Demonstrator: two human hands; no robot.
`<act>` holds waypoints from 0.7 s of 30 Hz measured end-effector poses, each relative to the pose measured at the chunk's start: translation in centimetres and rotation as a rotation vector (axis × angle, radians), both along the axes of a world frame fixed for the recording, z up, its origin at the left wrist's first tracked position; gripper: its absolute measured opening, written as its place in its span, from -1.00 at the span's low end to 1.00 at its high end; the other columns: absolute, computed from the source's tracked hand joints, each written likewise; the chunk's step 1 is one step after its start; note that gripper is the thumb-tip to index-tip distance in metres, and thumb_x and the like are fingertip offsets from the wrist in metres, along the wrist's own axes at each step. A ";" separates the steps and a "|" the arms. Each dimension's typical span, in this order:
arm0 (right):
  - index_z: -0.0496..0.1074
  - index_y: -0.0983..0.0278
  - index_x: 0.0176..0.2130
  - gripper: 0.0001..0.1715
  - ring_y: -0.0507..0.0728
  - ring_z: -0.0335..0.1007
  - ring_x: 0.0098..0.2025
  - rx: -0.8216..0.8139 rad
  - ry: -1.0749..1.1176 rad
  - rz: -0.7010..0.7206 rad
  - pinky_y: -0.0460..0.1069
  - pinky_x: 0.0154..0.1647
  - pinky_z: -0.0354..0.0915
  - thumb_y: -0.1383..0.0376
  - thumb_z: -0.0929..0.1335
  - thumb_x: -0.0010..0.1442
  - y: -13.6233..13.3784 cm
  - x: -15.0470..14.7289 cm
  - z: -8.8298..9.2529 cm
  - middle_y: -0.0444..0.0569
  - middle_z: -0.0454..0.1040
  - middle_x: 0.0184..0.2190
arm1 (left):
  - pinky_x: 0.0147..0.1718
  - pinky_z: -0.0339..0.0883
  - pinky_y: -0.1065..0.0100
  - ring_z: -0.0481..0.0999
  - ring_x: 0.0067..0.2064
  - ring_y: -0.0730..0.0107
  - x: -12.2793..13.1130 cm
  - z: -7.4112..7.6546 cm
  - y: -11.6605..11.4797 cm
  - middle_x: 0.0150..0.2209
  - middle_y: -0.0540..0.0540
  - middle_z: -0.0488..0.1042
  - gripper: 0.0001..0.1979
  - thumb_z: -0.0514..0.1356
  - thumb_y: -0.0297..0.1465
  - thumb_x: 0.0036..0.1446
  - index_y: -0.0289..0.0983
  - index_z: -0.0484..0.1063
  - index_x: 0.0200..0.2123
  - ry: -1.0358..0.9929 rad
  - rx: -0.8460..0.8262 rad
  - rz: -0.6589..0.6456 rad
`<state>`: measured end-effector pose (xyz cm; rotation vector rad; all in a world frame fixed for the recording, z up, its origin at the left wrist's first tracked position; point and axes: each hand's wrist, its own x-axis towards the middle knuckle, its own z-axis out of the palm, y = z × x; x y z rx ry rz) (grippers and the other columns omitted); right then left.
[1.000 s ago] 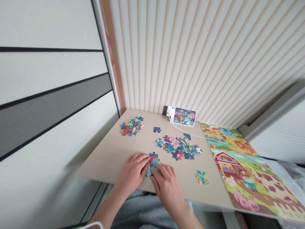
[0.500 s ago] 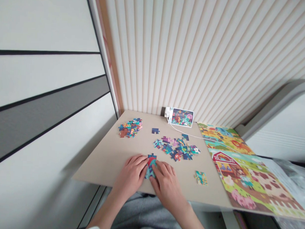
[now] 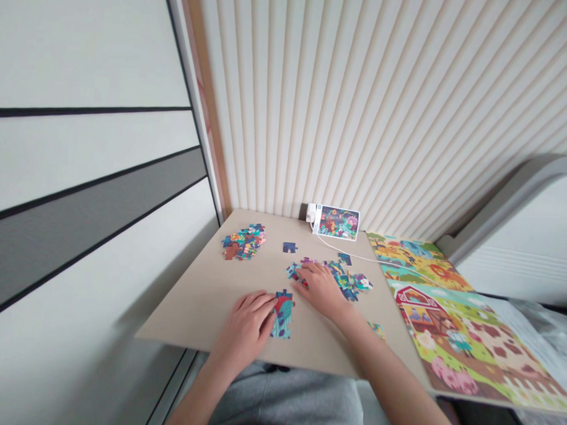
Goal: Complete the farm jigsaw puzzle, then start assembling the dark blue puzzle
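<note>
a small joined block of puzzle pieces (image 3: 283,307), teal and blue with a red patch at its top, lies flat on the beige table (image 3: 201,299), near the front edge and between the person's two hands. the left hand (image 3: 248,321) rests palm down just to the left of it. its fingers are spread and its fingertips (image 3: 270,304) touch the block's left edge, so its grip is open and flat, with nothing clasped.

the right hand (image 3: 322,288) is further back and to the right, apart from the block. it lies palm down over the near left end of a spread of loose pieces (image 3: 353,281). its fingers cover some of them, and whether its grip has closed on a piece cannot be told.

a small joined pair (image 3: 377,329) lies to the right of the forearm, partly hidden by it. behind the spread a single blue piece (image 3: 289,247) sits alone, and a heap of pieces (image 3: 242,241) lies at the far left of the table. a picture card (image 3: 336,222) leans against the ribbed wall (image 3: 362,103), with a white plug (image 3: 310,211) beside it and a white cable (image 3: 356,258) running off to the right. a finished farm puzzle (image 3: 447,317) fills the right end of the table. grey trousers (image 3: 286,398) show below the front edge.
</note>
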<state>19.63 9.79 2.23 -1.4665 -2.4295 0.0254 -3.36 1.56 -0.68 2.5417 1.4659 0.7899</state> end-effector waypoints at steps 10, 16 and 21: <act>0.57 0.17 0.00 -0.73 0.21 0.39 0.11 -0.040 0.201 0.020 0.16 0.22 0.19 0.19 0.37 0.33 1.4 0.8 -1.8 0.03 0.53 0.01 | 0.24 0.27 -0.01 0.39 0.22 0.15 -0.1 0.2 -0.1 0.18 -0.09 0.48 -0.62 0.05 -0.39 0.38 -0.13 0.40 0.20 0.005 -0.028 0.003; 0.52 0.15 0.08 -0.63 0.24 0.36 0.17 -0.075 0.204 -0.006 0.19 0.24 0.16 0.18 0.38 0.31 1.3 2.5 -1.3 0.04 0.54 0.07 | 0.23 0.28 0.00 0.40 0.22 0.13 -0.1 0.2 -0.1 0.17 -0.09 0.48 -0.62 0.05 -0.38 0.38 -0.13 0.41 0.20 0.002 -0.018 0.011; 0.52 0.15 0.08 -0.62 0.25 0.35 0.18 -0.094 0.193 -0.047 0.18 0.24 0.16 0.18 0.38 0.29 1.6 4.1 -1.3 0.03 0.54 0.09 | 0.25 0.26 0.01 0.39 0.23 0.15 -0.1 0.0 -0.1 0.19 -0.08 0.47 -0.62 0.06 -0.37 0.38 -0.13 0.41 0.20 0.014 -0.022 0.010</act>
